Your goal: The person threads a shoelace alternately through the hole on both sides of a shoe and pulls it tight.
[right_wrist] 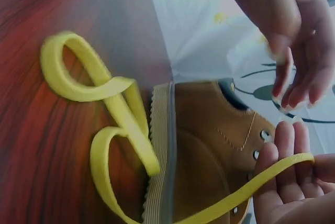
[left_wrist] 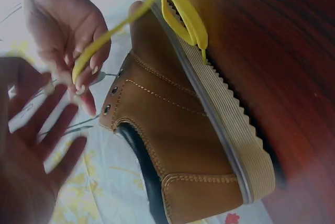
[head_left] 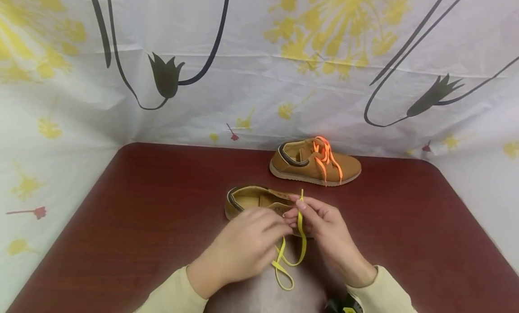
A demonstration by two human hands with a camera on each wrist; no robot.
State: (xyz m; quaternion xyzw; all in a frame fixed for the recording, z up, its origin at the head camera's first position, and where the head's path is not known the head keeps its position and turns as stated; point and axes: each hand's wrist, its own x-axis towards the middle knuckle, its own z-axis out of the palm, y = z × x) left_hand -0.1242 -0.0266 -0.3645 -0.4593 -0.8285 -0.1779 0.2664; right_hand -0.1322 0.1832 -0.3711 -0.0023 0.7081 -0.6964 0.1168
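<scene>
I see the right hand (head_left: 330,229) pinching the yellow flat shoelace (right_wrist: 125,120), left hand (head_left: 249,243) loosely spread, empty; the tan shoe (left_wrist: 162,111) lies just beyond both, long axis left-to-right, eyelets (left_wrist: 107,110) nearer the right.

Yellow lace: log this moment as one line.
right hand: pinches yellow lace | left hand: holds nothing visible | near shoe: visible eyelets unlaced | far shoe: orange laces

Right fingers (left_wrist: 88,101) hold yellow lace (left_wrist: 190,14) near brown shoe (left_wrist: 170,130); left fingers (left_wrist: 68,159) spread.
</scene>
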